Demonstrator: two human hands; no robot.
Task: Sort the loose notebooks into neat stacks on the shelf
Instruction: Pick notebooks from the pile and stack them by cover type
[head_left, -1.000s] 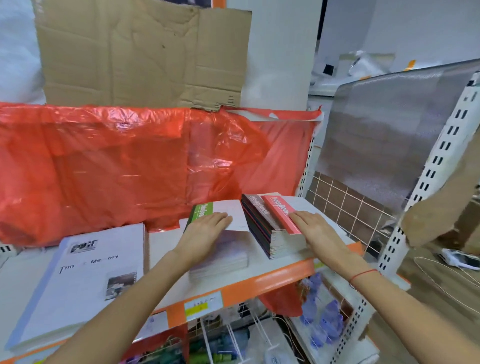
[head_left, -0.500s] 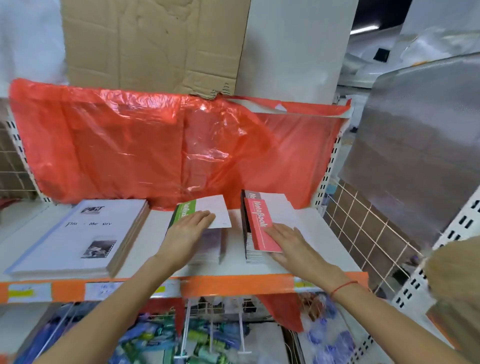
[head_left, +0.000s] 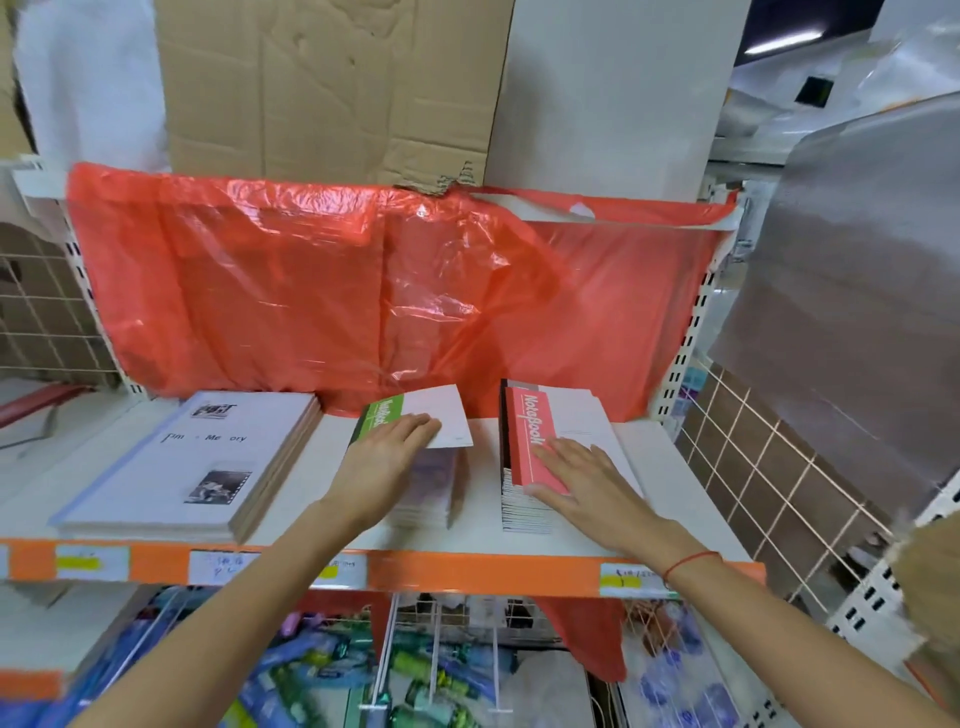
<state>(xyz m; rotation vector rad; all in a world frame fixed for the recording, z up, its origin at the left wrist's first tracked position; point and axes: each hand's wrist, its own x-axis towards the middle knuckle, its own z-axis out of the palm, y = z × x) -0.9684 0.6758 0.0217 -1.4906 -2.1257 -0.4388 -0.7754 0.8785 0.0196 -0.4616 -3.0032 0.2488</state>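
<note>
On the white shelf (head_left: 670, 488) stand three stacks. A green-and-white notebook (head_left: 441, 415) tops the middle stack, and my left hand (head_left: 387, 457) lies flat on it with fingers straight. To the right, a red-and-white notebook (head_left: 530, 441) tops a taller stack (head_left: 519, 506); my right hand (head_left: 587, 478) rests flat across its cover, fingers spread. A stack of large white books (head_left: 192, 462) with black lettering and a small photo sits at the shelf's left.
Red plastic sheeting (head_left: 363, 291) hangs behind the stacks, with cardboard (head_left: 332, 88) above it. An orange price strip (head_left: 467, 569) fronts the shelf. A wire grid panel (head_left: 769, 467) stands to the right. Packaged goods hang on hooks (head_left: 415, 670) below.
The view has swung to face the shelf more squarely. Both hands stay on their stacks; the right hand has slid forward along the red cover.
</note>
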